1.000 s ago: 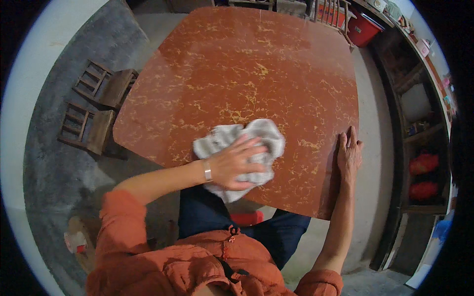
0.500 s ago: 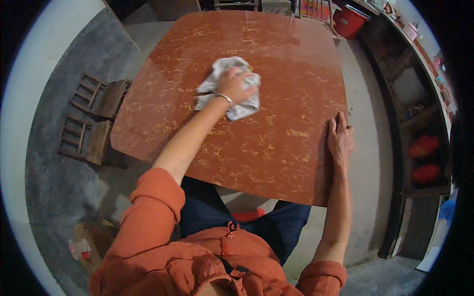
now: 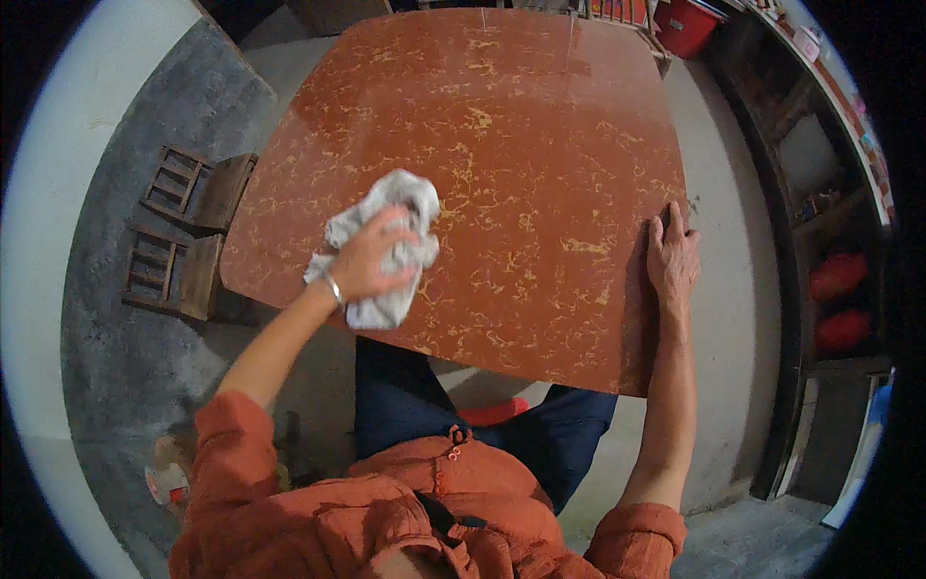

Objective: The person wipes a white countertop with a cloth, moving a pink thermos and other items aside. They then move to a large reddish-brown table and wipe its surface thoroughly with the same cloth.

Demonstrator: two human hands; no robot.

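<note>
A reddish-brown table (image 3: 540,145) with yellowish vein markings stretches out in front of me. My left hand (image 3: 371,262), with a bangle at its wrist, presses a crumpled white cloth (image 3: 391,307) onto the tabletop near its front left part. Its fingers curl over the cloth, which bunches out on all sides of the hand. At the table's right edge rests my right hand (image 3: 672,259), its fingers stretched forward and holding nothing. The thumb side lies on the tabletop, while the outer side hangs over the edge.
Two wooden chairs (image 3: 217,193) (image 3: 193,275) stand against the table's left side. A dark shelf unit (image 3: 820,222) with red bundles (image 3: 839,280) runs along the right. Beyond the far right corner stands a red bucket (image 3: 685,29).
My left hand has drawn the white cloth toward me and to the left, from the table's middle to near its front left edge. My right hand stays at the right edge.
</note>
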